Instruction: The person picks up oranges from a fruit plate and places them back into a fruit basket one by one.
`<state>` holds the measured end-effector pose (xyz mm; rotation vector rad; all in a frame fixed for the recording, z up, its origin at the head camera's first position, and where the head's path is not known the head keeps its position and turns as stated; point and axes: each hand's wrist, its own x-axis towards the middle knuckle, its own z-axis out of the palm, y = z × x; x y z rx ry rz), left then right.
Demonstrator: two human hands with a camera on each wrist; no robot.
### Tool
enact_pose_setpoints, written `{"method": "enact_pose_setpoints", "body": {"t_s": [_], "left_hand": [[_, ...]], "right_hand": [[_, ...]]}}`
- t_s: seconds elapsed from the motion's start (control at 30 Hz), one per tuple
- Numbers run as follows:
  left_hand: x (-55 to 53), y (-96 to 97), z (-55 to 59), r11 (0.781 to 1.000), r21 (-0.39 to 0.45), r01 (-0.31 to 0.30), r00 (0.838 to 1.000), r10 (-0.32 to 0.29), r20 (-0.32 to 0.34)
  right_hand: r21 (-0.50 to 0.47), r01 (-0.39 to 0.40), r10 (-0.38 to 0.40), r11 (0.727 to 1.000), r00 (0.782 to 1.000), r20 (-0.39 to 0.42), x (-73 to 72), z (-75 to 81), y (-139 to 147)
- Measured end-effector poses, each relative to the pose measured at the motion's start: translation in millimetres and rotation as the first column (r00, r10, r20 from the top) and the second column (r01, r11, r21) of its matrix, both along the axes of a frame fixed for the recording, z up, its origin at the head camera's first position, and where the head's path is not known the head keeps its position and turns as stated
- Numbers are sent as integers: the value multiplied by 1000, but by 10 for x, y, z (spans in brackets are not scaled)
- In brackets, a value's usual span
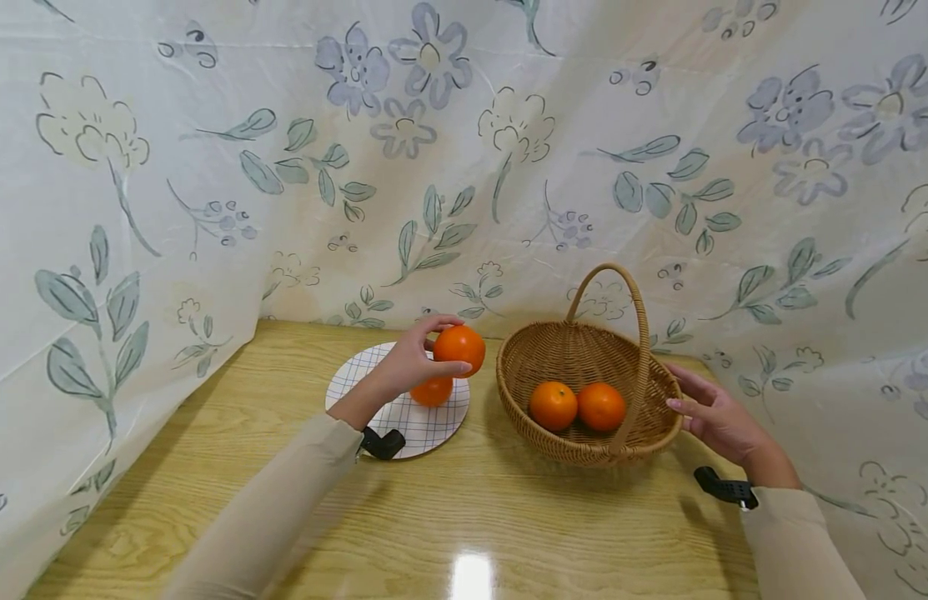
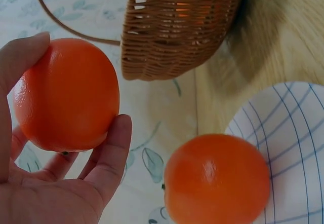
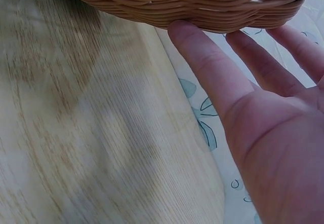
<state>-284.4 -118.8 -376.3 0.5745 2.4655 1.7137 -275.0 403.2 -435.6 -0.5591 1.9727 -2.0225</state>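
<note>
In my left hand (image 1: 407, 360) I hold an orange (image 1: 459, 350), thumb on one side and fingertips on the other. It is up above the checked plate (image 1: 373, 408). A second orange (image 1: 431, 392) rests on that plate, partly hidden behind the held one; the left wrist view shows both. My right hand (image 1: 719, 417) grips the right edge of a wicker basket (image 1: 524, 417), with the thumb on the near side and the other fingers behind. Inside the basket lie two more oranges, a left one (image 1: 554, 406) and a right one (image 1: 602, 406), side by side.
The basket's tall arched handle (image 1: 642, 333) rises over its bowl. Both stand on a light wooden table (image 1: 403, 525), plate at left, basket at right. A flowered curtain (image 1: 433, 167) hangs behind and along both sides of the table.
</note>
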Motion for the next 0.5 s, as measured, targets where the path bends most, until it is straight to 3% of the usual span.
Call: {"method": "enact_pose_setpoints", "body": {"t_s": [0.5], "left_hand": [[-90,242,42,999,17,38,999,-38,-8]], "right_hand": [[37,0,0,999,1000,6,7,49,-30]]}}
